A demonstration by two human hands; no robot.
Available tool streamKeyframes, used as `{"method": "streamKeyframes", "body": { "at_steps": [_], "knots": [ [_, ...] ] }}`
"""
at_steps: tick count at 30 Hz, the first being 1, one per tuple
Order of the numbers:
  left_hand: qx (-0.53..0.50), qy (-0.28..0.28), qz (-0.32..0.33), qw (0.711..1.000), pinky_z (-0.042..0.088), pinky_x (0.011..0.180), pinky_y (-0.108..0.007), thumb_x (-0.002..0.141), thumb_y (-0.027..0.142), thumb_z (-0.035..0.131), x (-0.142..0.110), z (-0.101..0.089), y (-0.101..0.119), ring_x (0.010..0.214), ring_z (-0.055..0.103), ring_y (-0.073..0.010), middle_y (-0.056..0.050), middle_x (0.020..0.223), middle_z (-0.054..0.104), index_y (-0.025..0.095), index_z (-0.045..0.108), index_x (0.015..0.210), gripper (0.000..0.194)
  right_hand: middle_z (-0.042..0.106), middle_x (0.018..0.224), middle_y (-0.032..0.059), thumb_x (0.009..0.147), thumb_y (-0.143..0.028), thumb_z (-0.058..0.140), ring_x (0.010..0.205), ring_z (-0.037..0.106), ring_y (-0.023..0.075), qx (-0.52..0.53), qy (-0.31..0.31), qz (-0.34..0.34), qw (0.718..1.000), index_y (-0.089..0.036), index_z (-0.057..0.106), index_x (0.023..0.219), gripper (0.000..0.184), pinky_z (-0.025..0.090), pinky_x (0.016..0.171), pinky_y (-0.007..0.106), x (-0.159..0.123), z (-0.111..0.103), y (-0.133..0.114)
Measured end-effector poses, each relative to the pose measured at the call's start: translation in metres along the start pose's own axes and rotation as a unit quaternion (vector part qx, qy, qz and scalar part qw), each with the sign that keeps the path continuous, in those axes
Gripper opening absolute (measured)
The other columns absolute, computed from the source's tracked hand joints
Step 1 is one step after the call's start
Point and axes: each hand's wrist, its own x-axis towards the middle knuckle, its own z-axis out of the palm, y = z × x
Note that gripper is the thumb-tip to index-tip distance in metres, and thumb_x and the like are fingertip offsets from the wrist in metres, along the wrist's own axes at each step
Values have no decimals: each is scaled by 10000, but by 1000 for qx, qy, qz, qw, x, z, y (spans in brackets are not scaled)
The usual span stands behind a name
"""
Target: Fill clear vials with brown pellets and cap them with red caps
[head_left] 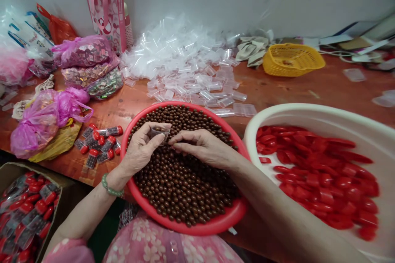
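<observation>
My left hand (142,148) is closed around a small clear plastic container (161,134), tilted over the basin, with a few brown balls visible in it. Close to the container's mouth is my right hand (200,146), thumb and fingers pinched together; what they hold, if anything, is too small to make out. Under both hands a red basin (132,185) is filled with shiny brown balls (182,189). To the left lie several filled containers with red caps (100,141).
A white tub (308,111) of red caps (327,181) stands at the right. Clear empty containers (185,57) are heaped behind the basin. A yellow basket (291,61) sits at the back right, tied pink bags (37,125) at the left. Filled containers crowd a cardboard box (66,197) at lower left.
</observation>
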Motion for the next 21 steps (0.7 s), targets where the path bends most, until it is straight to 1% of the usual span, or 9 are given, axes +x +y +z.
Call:
{"method": "streamKeyframes", "body": {
  "at_steps": [2, 4, 6, 8, 11, 13, 16, 19, 21],
  "knots": [
    [-74, -4, -33, 997, 550, 907, -352, 866, 391, 661, -3, 0, -4, 1052, 665, -190, -71, 1166, 685, 200, 574, 1024, 262, 692, 809, 33, 820, -401, 611, 732, 590, 161, 10, 31, -5, 999, -168, 739, 884, 274, 465, 710, 295, -3, 0, -3],
    [-127, -8, -59, 990, 573, 817, -317, 830, 407, 703, -6, 0, -6, 974, 683, -177, -52, 1063, 695, 202, 546, 1007, 313, 670, 762, 20, 795, -412, 655, 675, 567, 142, 40, 58, 6, 997, -167, 735, 873, 269, 455, 670, 284, -5, 0, -5],
    [-151, -4, -64, 986, 573, 783, -286, 789, 387, 752, -10, 0, -6, 886, 691, -152, -26, 963, 690, 195, 549, 986, 342, 658, 737, 9, 747, -434, 720, 622, 557, 123, 93, 78, 39, 992, -164, 721, 886, 303, 457, 630, 273, -6, 1, -5],
    [-172, -6, -66, 983, 570, 767, -264, 761, 360, 783, -15, 2, -5, 813, 688, -126, -8, 909, 678, 185, 568, 974, 349, 670, 744, 12, 679, -452, 790, 625, 585, 120, 161, 85, 80, 980, -159, 708, 880, 365, 477, 623, 263, -7, 2, -4],
    [-210, -11, -79, 974, 566, 742, -245, 726, 314, 813, -24, 7, -5, 771, 676, -109, -2, 880, 672, 175, 592, 965, 354, 707, 786, 36, 606, -449, 858, 708, 649, 130, 243, 80, 125, 959, -152, 704, 835, 406, 520, 695, 256, -10, 2, -2],
    [-221, -4, -86, 971, 564, 735, -245, 718, 287, 817, -31, 11, -6, 761, 669, -105, -1, 873, 671, 167, 602, 948, 337, 731, 833, 46, 613, -423, 868, 766, 679, 137, 258, 82, 124, 955, -159, 713, 856, 391, 535, 762, 258, -16, 1, -6],
    [-207, 8, -88, 974, 557, 739, -245, 728, 268, 808, -39, 17, -10, 763, 662, -102, -4, 872, 670, 156, 615, 926, 298, 751, 893, 46, 698, -380, 829, 827, 700, 150, 206, 95, 70, 971, -189, 728, 914, 305, 545, 802, 262, -25, 0, -20],
    [-193, 0, -93, 977, 547, 756, -259, 720, 288, 815, -42, 22, -11, 778, 658, -115, -13, 847, 676, 152, 622, 932, 317, 750, 912, 29, 802, -312, 746, 850, 697, 151, 95, 150, -49, 983, -220, 745, 908, 140, 554, 815, 271, -30, 5, -36],
    [-185, -9, -92, 978, 536, 757, -265, 711, 306, 821, -42, 27, -10, 773, 649, -121, -17, 823, 677, 152, 623, 940, 341, 748, 925, 13, 845, -232, 692, 891, 691, 147, 27, 194, -138, 971, -241, 752, 900, 83, 552, 852, 275, -31, 12, -43]
  ]
}}
